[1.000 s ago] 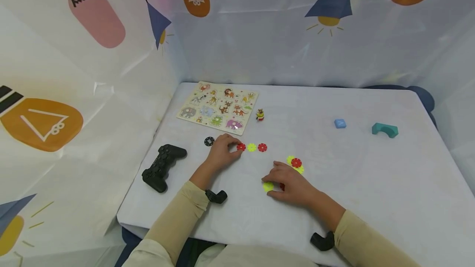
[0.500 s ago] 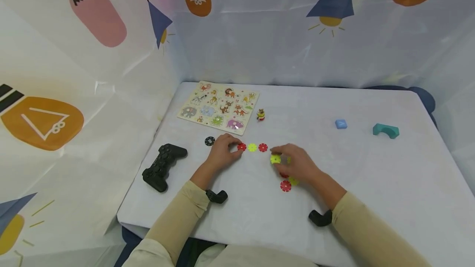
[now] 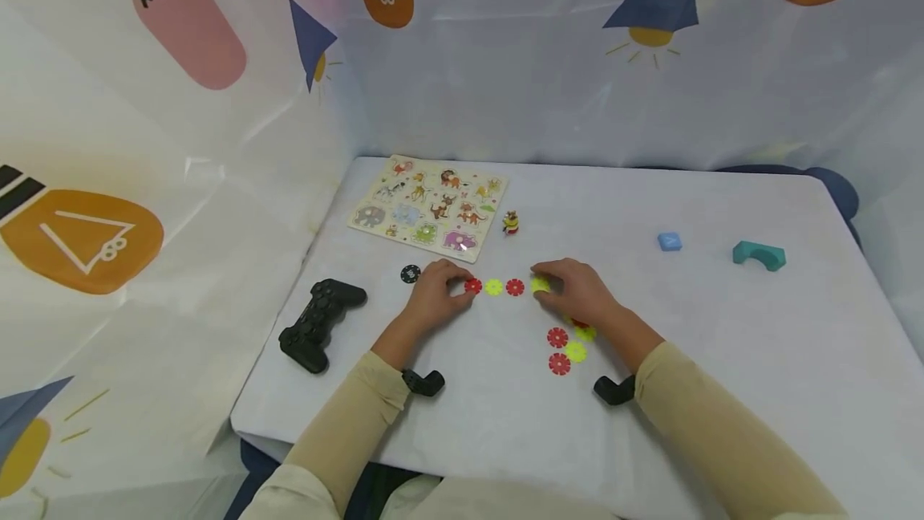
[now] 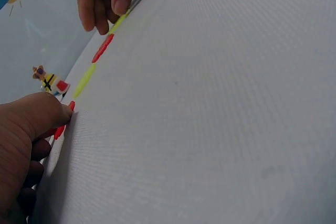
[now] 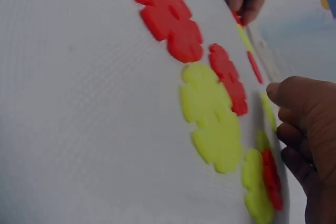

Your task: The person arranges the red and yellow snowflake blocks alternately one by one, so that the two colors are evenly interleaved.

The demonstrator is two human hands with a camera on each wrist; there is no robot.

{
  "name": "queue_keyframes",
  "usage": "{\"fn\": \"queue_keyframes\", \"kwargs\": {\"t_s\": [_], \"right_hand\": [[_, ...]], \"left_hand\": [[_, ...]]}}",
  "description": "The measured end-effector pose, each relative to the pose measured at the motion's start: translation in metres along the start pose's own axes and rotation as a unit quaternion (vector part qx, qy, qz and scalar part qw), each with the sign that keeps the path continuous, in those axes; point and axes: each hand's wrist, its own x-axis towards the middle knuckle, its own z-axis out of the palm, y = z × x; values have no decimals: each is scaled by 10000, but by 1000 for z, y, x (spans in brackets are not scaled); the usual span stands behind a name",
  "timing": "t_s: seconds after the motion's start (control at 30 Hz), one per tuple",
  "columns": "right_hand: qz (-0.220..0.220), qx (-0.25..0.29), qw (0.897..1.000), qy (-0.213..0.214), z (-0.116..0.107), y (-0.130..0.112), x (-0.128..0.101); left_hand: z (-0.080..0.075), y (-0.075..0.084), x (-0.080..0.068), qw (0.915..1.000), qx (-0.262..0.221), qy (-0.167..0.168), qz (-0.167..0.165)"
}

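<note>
Person wearing long-sleeved top in plain tan-beige fabric, sleeves (image 3: 346,424) reaching down to wrists, cloth creasing softly along both forearms. Small black curved camera mount (image 3: 422,381) strapping under left wrist; matching black mount (image 3: 615,390) sitting under right wrist, both matte, rounded, hook-like in shape. Left hand (image 3: 433,295) and right hand (image 3: 577,294) showing bare, no gloves, no rings or watch showing. Fingernails showing short and unpainted in left wrist view. Light-coloured garment showing at lap, bottom edge of head view.
</note>
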Motion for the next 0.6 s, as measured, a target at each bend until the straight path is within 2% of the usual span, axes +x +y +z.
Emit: {"fn": "queue_keyframes", "kwargs": {"t_s": [0.1, 0.27, 0.43, 0.6], "right_hand": [[165, 148, 9998, 8, -10, 3, -9], [96, 105, 9995, 288, -26, 8, -44], [-280, -198, 9981, 514, -22, 16, -75], [-457, -228, 9957, 777, -13, 21, -83]], "left_hand": [[-1, 3, 0, 10000, -7, 10, -34], [-2, 7, -1, 10000, -2, -58, -44], [-1, 3, -3, 10000, 29, -36, -8], [0, 1, 0, 9999, 58, 55, 70]]}}
